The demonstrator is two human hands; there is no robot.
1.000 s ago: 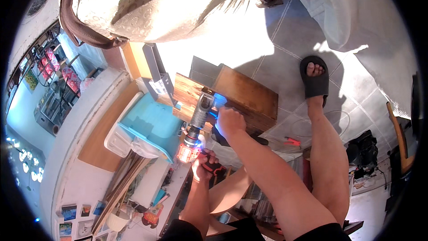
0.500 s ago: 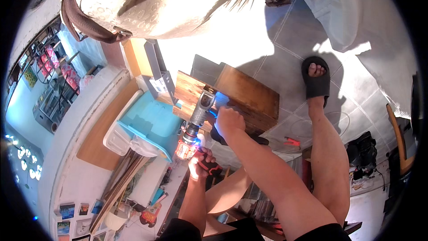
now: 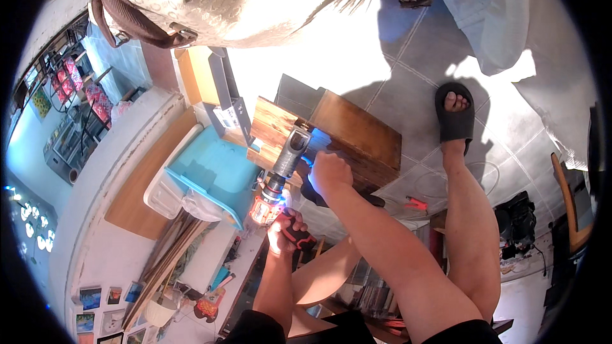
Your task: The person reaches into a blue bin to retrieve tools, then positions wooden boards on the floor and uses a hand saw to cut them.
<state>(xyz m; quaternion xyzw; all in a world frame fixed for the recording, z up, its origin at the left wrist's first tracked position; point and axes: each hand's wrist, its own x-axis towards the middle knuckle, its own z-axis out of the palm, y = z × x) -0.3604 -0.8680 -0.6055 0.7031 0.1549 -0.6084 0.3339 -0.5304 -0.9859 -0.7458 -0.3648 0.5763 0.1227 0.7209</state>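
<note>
My left hand (image 3: 281,234) is wrapped around the black-and-red grip of a cordless drill (image 3: 266,210) with an orange-red body. A grey metal attachment (image 3: 291,156) extends from the drill's chuck. Its far end meets the edge of a light wooden board (image 3: 273,126) beside a brown wooden box (image 3: 356,137). Close by the attachment, my right hand (image 3: 331,175) is closed in a fist. A blue-lit piece shows between this fist and the attachment, but what the fingers grip is hidden. Blue light falls on the attachment's end.
A light-blue plastic bin (image 3: 213,165) stands left of the drill. Beyond the board are a dark open carton (image 3: 226,99) and a patterned cloth bag (image 3: 236,9). My foot in a black slipper (image 3: 455,114) rests on grey tiles at right. Red-handled pliers (image 3: 417,203) lie nearby.
The whole view has shifted slightly. Both hands keep their holds, and the drill, attachment and wood stay in much the same arrangement.
</note>
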